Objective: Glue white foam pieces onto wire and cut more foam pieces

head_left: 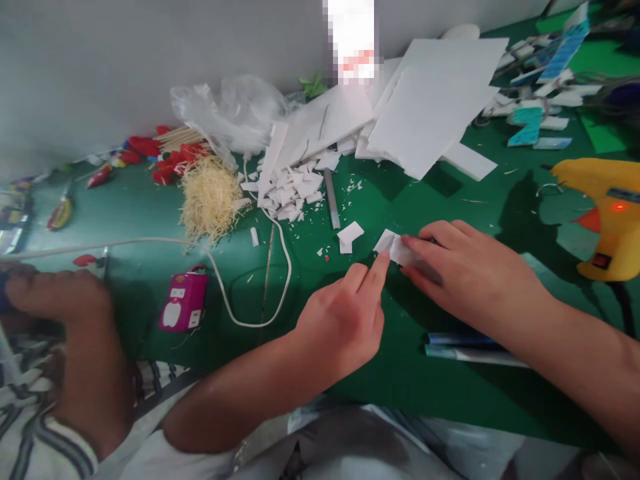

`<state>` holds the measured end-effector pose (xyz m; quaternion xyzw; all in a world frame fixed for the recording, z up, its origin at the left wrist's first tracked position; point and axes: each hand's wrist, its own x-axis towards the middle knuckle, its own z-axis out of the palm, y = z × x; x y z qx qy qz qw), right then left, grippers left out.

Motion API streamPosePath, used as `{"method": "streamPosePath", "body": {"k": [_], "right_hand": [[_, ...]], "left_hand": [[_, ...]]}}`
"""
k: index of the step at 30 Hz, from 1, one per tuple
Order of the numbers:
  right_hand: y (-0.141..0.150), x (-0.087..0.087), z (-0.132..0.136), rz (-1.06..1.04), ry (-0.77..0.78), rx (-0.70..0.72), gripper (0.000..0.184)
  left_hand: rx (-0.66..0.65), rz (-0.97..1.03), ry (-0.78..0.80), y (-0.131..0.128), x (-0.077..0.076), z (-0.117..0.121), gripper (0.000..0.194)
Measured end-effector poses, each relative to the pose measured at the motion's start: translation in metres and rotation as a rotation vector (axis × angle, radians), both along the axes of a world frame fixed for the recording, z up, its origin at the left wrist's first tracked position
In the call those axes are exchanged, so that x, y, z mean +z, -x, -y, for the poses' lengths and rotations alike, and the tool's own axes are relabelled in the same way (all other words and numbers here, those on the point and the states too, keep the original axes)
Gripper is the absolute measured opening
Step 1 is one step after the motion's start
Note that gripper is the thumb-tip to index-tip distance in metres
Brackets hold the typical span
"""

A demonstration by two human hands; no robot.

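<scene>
Along the green table's [400,340] far edge a blurred-out patch [350,40] hides part of the wall, while a yellow glue gun [607,193] is cut off at right. Near the middle, the right hand [465,267] pinches a small white piece [384,239], its fingers covering one end; the left hand's [345,313] forefinger touches the other, but whether its curled fingers grip anything I cannot tell.

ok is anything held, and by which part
The right hand holds a small white piece by its right end; the left hand touches its left part.
</scene>
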<state>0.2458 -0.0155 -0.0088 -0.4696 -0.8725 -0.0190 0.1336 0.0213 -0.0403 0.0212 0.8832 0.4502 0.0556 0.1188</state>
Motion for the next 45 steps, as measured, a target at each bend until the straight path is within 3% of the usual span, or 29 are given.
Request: {"method": "streamPosePath", "body": {"k": [13, 28, 45], "right_hand": [[-0.001, -0.001, 0.0, 0.003, 0.032, 0.0, 0.032], [0.001, -0.001, 0.0, 0.005, 0.023, -0.014, 0.031], [0.011, 0.001, 0.006, 0.0, -0.045, -0.081, 0.032]], "left_hand": [[0.026, -0.111, 0.104, -0.005, 0.002, 0.0, 0.061], [0.002, -0.177, 0.09, -0.006, 0.003, 0.0, 0.062], [0.038, -0.351, 0.204, -0.022, 0.021, -0.008, 0.068]]}}
